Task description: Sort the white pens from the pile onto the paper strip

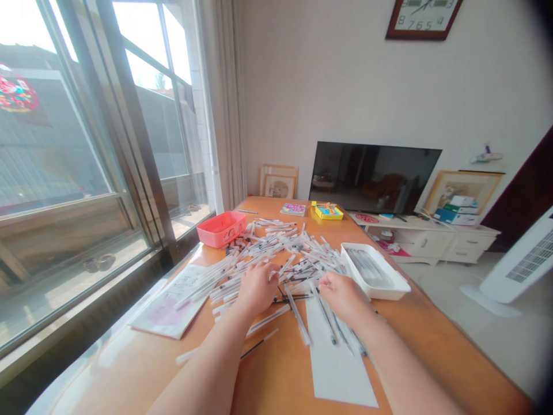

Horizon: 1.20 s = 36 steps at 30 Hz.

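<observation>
A large heap of pen parts [298,248], with clear-white barrels and thin black pieces, spreads over the wooden table. My left hand [259,283] is at the near side of the heap, its fingers curled closed; whatever is in them is hidden. To the right, my right hand [343,293] has its fingertips pinched together above a white sheet of paper [337,372]. Several pens [326,320] lie on that sheet beside and under this hand. I cannot make out what its fingertips hold. A black refill [259,344] rests near my left forearm.
A white tray [400,288] with pens inside stands right of the heap. A red-pink basket [211,231] is at the left edge, with a booklet [168,314] nearer me. Farther back are a yellow box [330,214] and a purple booklet [294,210].
</observation>
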### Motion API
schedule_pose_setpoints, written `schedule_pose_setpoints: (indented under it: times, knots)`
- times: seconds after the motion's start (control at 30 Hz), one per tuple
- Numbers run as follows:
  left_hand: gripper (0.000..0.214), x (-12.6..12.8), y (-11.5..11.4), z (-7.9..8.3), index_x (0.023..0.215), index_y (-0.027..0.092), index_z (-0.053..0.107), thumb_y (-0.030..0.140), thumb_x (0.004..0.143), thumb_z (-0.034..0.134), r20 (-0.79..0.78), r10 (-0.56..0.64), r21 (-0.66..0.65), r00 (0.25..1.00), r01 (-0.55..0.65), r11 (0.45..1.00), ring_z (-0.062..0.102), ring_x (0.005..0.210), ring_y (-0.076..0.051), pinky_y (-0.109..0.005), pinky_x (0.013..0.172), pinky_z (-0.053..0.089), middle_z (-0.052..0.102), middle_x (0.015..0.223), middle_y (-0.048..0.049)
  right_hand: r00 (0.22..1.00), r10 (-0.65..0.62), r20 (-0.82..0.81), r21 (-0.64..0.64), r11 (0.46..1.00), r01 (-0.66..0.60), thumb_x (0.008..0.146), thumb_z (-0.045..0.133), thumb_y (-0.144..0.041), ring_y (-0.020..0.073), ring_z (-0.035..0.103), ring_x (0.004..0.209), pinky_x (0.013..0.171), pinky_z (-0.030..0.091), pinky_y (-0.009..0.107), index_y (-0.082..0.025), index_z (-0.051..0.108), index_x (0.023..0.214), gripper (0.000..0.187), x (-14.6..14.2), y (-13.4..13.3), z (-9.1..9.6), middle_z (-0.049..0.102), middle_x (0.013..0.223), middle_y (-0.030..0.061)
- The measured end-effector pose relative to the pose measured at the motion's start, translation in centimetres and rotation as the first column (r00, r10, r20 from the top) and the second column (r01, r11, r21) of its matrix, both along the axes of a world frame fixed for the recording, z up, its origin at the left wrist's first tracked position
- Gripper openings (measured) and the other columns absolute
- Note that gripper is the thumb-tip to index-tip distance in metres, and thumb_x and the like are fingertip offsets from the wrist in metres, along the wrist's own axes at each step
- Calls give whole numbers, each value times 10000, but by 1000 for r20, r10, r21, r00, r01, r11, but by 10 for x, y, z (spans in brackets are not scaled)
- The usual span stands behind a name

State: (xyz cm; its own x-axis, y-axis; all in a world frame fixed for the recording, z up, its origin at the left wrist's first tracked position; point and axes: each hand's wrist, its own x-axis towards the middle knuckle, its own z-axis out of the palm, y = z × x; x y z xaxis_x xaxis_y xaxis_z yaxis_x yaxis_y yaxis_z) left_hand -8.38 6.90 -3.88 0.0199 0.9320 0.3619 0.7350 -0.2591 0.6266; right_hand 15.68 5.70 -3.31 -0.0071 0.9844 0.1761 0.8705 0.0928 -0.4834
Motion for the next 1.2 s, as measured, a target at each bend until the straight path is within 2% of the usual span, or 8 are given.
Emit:
schedule_pose_setpoints:
  times: [0.1,0.23,0.3,0.47,0.67,0.9,1.1,1.2]
  knots:
    - [267,8,-8,1,1030,325,745,318,910,507,-254,-45,-16,966,42,999,552,1114,-314,-438,928,365,724,1109,-72,999,-27,-27,5,1000,27,861,547,-328,156,556,646,557,256,253,-247,674,806,161,7,2,-1,652,684,-14]
    - [295,11,-9,2,888,301,742,349,940,455,-348,-48,-38,936,37,999,560,1060,-309,-444,921,353,729,989,-78,998,-16,-67,41,999,19,882,529,-352,157,556,648,565,272,252,-241,669,791,200,12,4,-2,645,670,-13]
    - [310,10,-7,0,843,289,735,355,941,448,-359,-29,-40,933,16,999,560,1051,-309,-438,920,350,724,976,-83,997,-18,-78,46,999,22,881,532,-352,155,555,644,568,278,250,-238,665,787,199,13,4,-3,641,659,-15]
    - [283,5,-3,-3,950,301,757,353,915,482,-370,22,-25,929,-34,999,549,1080,-336,-440,917,345,722,1022,-97,996,-27,-82,43,999,30,878,543,-343,151,552,645,571,274,248,-248,675,797,182,18,5,-6,652,672,-16]
    - [308,0,-3,1,909,273,762,368,916,469,-360,64,-23,931,-78,997,561,1033,-345,-437,894,358,722,1024,-115,998,-35,-50,27,999,36,861,549,-305,147,535,623,555,251,251,-248,689,816,159,20,6,-5,650,684,-10]
    - [275,2,-1,2,1006,269,743,366,904,507,-280,62,18,958,-60,998,569,1106,-301,-401,988,373,698,1175,-89,997,-35,-68,59,997,39,864,550,-291,155,559,666,565,253,252,-253,698,842,154,20,3,1,672,718,-1]
    - [266,12,0,19,990,269,747,328,902,503,-271,53,75,961,-34,997,608,1028,-284,-376,935,402,731,1053,-79,993,-43,-108,56,997,50,871,544,-301,155,553,649,552,233,260,-249,686,832,156,20,0,7,672,710,5]
    - [271,24,6,30,996,270,743,311,903,491,-305,64,60,950,-48,997,612,1010,-278,-365,894,408,735,1070,-76,987,-51,-150,77,995,63,873,537,-291,156,554,655,555,234,261,-250,680,838,153,19,-2,10,672,707,4]
